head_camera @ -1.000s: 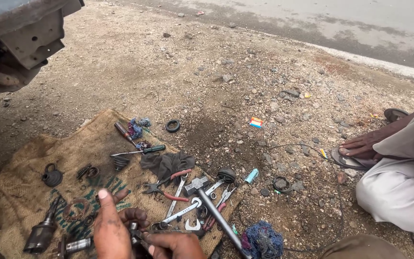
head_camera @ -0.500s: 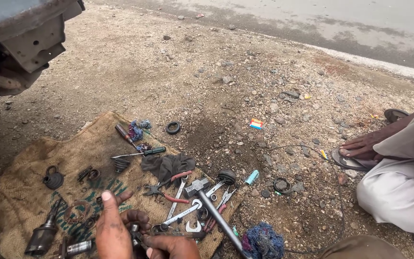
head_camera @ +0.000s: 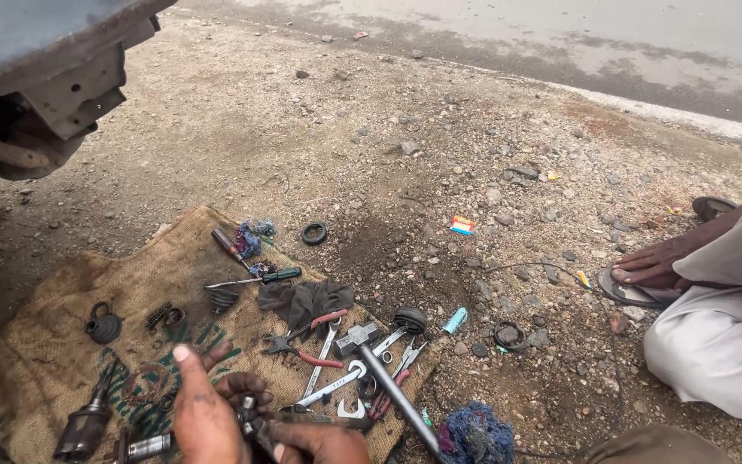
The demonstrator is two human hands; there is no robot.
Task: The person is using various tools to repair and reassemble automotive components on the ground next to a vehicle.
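At the bottom edge, my left hand (head_camera: 203,408) and my right hand (head_camera: 319,442) are together over a burlap sack (head_camera: 27,369), both gripping a small dark metal part (head_camera: 251,421) between the fingers. Just right of them lie a hammer (head_camera: 384,378), several wrenches (head_camera: 337,382) and red-handled pliers (head_camera: 302,339). A dark rag (head_camera: 302,296) and a green-handled screwdriver (head_camera: 255,277) lie farther up the sack.
A vehicle's underside (head_camera: 36,77) hangs at top left. Another person's sandalled foot (head_camera: 654,266) and pale garment (head_camera: 723,335) are at right. Springs (head_camera: 161,316), a rubber ring (head_camera: 313,233), a blue rag (head_camera: 474,434) and stones lie on dirt ground.
My hands stay low at the bottom edge, shifting slightly on the small part. The view has drifted a little; the tools have not moved.
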